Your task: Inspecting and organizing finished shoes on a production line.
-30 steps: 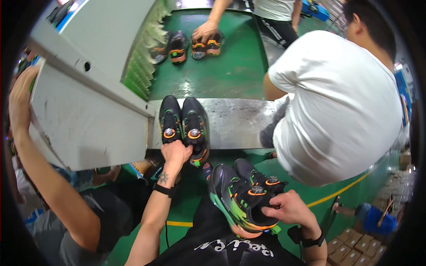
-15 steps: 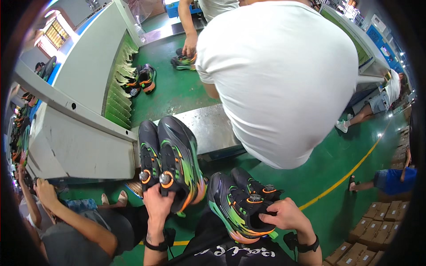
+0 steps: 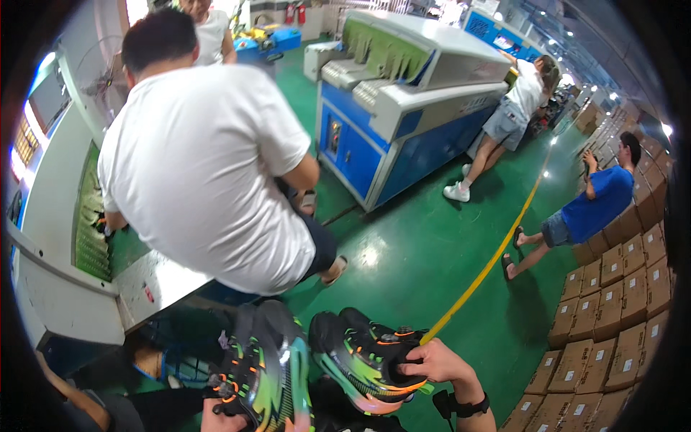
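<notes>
At the lower edge, my left hand is closed on the heel openings of a pair of black sneakers. They have green and orange trim, and their toes point away from me. My right hand grips a second, matching pair of sneakers by the heel collar, its thumb outside. These tilt toward the upper left, with round lacing dials near the tongues. Both pairs hang in the air side by side, a narrow gap between them. Part of my left hand is cut off by the picture's lower edge.
A co-worker in a white shirt sits ahead on the left, beside a metal ledge. Beyond stands a blue and white machine. Stacked cartons line the right, past a yellow floor line and a person in blue.
My view has turned to the right, so the co-worker and ledge now appear farther left. Both held pairs sit lower in the picture. My hands keep their grip.
</notes>
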Demonstrator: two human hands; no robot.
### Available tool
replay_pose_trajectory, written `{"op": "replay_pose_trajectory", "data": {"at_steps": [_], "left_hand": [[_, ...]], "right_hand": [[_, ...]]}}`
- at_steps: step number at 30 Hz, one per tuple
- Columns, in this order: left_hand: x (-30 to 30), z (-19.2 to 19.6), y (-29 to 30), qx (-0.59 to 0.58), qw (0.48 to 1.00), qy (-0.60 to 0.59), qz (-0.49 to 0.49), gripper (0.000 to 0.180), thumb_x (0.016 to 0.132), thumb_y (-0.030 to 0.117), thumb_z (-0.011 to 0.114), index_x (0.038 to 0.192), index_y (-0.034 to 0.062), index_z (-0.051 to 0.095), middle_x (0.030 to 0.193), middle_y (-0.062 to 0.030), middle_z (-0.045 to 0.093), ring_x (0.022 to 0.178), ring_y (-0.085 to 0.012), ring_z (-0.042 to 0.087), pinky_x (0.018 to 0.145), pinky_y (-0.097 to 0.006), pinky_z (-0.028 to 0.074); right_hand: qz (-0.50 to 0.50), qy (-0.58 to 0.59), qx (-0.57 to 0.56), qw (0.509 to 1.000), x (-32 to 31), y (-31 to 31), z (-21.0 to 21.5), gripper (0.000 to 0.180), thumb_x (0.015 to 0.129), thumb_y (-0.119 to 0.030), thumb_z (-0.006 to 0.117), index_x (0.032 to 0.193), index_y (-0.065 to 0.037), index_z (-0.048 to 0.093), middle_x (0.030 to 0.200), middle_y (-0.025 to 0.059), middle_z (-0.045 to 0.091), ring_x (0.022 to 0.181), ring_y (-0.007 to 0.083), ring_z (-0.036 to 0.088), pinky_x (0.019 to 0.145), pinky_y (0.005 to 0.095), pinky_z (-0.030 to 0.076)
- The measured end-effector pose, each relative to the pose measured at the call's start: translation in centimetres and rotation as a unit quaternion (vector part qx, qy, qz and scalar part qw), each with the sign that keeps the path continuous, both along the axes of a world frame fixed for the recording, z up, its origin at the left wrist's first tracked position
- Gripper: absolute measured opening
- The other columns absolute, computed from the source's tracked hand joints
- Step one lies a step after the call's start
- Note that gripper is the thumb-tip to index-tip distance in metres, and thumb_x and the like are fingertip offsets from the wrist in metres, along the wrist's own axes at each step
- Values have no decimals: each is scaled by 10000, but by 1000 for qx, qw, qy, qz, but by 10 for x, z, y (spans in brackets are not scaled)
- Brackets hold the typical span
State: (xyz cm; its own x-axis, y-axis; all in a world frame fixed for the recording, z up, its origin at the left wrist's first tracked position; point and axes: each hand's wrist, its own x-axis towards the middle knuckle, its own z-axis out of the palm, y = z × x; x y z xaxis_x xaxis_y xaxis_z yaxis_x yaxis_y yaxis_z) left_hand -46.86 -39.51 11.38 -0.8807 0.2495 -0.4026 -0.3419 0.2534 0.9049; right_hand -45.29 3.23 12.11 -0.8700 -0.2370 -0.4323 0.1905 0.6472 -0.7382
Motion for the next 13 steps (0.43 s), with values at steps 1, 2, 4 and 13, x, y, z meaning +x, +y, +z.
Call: {"op": "replay_pose_trajectory", "data": {"at_steps": [1,2,4,13], "left_hand": [[-5,1,-14,8,999,16,-45,132,761,21,594,883,-17,628,743,-69,649,638,-179,595,584,-329,470],[-11,-3,2,44,999,-3,-21,55,722,-38,525,728,1,563,586,0,528,510,-101,462,480,-279,378],[-45,-15,81,57,992,25,-113,59,739,-1,587,793,23,583,708,-17,589,562,-122,510,513,-284,426],[-201,-52,288,195,917,216,-273,562,786,141,741,1270,-20,505,1249,-104,584,1114,-164,542,1022,-355,362]], "right_hand": [[-91,-22,-16,996,6,-15,0,372,840,-243,685,650,34,526,494,47,406,474,101,387,454,275,336],[-179,-45,-39,982,7,-10,-3,322,831,-200,694,672,44,554,502,11,396,497,76,361,457,262,323],[-272,-18,-61,960,-7,56,-16,286,821,-170,694,689,49,567,517,-6,394,515,62,358,459,262,317],[-447,209,-86,865,-67,213,19,102,820,11,608,723,19,639,616,-38,517,623,43,461,529,234,403]]}}
